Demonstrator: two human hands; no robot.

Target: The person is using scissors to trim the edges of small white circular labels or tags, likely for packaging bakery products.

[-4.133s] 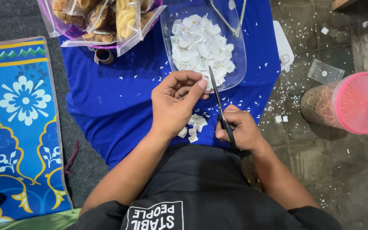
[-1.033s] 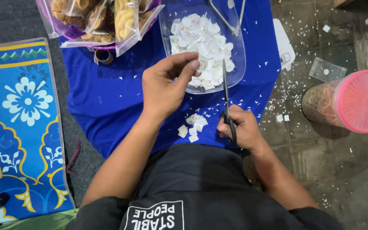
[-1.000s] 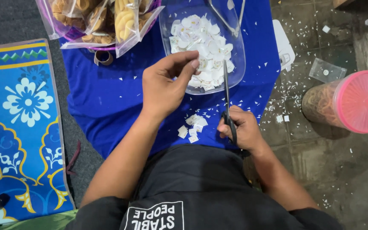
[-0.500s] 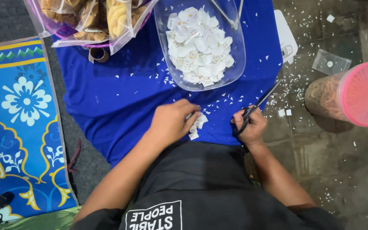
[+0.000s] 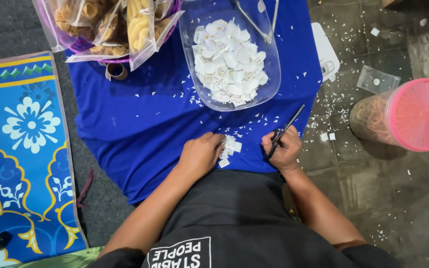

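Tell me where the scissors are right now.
The scissors are in the right hand, right of centre in the head view, blades angled up toward the clear tub of white paper pieces, just beside the small pile of pieces.

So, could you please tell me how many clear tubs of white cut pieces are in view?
1. The clear tub sits on the blue cloth, beyond the left hand and the right hand holding scissors. Others may lie outside the frame.

Blue cloth, white paper, pink lid

The cloth (image 5: 140,129) is deep blue, flecked with white paper bits (image 5: 229,54); the mat (image 5: 21,149) shows white flowers and yellow scrolls on blue; the jar lid (image 5: 420,114) is pink; the scissors (image 5: 285,131) are black.
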